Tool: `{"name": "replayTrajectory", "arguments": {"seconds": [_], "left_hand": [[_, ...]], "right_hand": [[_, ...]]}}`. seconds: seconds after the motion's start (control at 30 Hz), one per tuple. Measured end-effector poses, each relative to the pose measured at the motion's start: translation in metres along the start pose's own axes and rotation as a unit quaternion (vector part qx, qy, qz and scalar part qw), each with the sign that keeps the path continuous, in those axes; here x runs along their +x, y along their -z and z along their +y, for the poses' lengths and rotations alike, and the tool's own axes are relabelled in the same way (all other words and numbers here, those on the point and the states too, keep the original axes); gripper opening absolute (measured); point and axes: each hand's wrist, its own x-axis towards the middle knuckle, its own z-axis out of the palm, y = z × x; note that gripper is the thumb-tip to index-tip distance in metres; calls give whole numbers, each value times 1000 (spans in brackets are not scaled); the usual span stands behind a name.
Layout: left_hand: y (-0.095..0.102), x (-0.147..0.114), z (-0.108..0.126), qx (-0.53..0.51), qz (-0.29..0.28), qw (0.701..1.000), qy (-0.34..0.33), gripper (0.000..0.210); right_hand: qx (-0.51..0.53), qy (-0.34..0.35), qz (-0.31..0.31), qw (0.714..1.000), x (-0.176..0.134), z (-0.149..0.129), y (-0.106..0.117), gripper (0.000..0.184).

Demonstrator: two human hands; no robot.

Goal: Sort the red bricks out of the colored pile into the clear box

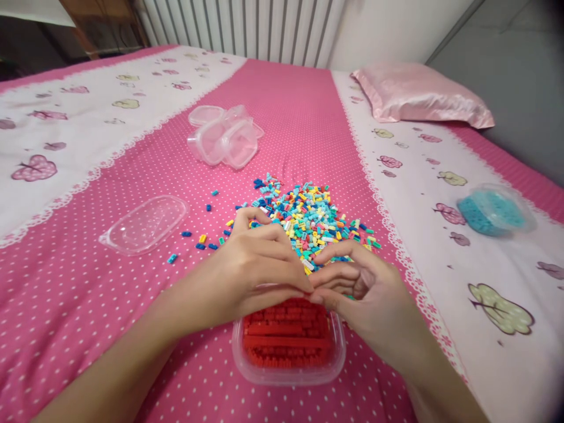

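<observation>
Both hands meet fingertip to fingertip just above the far edge of a clear plastic container [288,376]. Inside it, red toy building bricks [287,342] are packed in rows. My left hand [259,264] reaches over from the left, fingers closed together and pointing right. My right hand [359,285] is curled, thumb and forefinger pinched at a small bit of red that looks like a red brick [315,298]. Fingers hide most of that piece. Beyond the hands spreads a loose heap of small mixed-colour bricks [312,217], partly covered by my left hand.
A clear lid [147,226] lies at the left, with several stray bricks [202,238] near it. Nested empty clear containers [224,138] sit farther back. At the right stands a container of turquoise bricks [493,208]. A pink pillow [423,94] rests on the bedspread [291,88].
</observation>
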Motion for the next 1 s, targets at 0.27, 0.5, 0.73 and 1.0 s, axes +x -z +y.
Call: {"name": "replayTrajectory", "arguments": {"seconds": [0.27, 0.5, 0.73, 1.0], "left_hand": [[-1, 0, 2, -20, 52, 998, 16, 3], [-2, 3, 5, -7, 90, 996, -21, 13], [-8, -1, 1, 11, 88, 996, -29, 11], [-14, -4, 3, 12, 63, 997, -41, 19]], "right_hand": [[18, 27, 29, 999, -1, -1, -5, 32], [94, 30, 28, 995, -2, 1, -9, 35], [105, 4, 14, 994, -2, 5, -8, 42], [123, 11, 9, 992, -2, 9, -9, 47]]}}
